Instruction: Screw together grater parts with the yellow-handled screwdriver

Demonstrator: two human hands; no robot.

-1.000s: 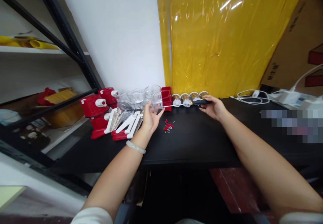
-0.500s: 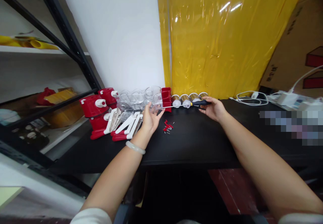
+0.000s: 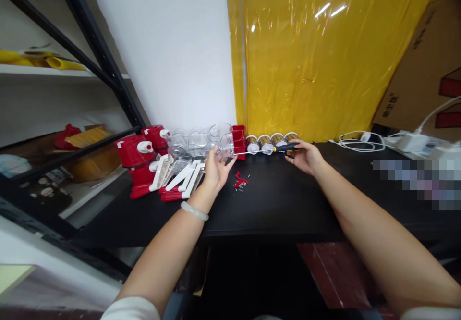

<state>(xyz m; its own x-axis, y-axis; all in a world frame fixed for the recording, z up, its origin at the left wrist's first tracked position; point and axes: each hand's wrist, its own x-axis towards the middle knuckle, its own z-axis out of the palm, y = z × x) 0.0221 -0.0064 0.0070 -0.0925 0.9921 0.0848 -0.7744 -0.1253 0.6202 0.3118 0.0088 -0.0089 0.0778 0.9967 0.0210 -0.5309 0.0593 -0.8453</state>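
Note:
My right hand (image 3: 307, 157) is closed round the dark handle of a long screwdriver (image 3: 284, 148). Its thin shaft runs level to the left, the tip end near my left fingers. My left hand (image 3: 216, 170) has its fingers curled about a clear plastic container (image 3: 224, 140) lying on its side; the grip is partly hidden. Whether the tip touches the container I cannot tell. Just below lies a small pile of red plastic pieces and screws (image 3: 240, 181). Red housings (image 3: 133, 152) and white handles with red ends (image 3: 185, 178) rest left of my left hand.
Several round slotted drums (image 3: 265, 143) line the wall behind the screwdriver, beside red square parts (image 3: 239, 141). A white cable (image 3: 360, 141) and a power strip (image 3: 410, 142) lie on the black table (image 3: 259, 214) at right. A metal shelf frame (image 3: 104, 65) borders the left.
The view has shifted very slightly. Both hands keep the same places, and the screwdriver stays level in my right hand.

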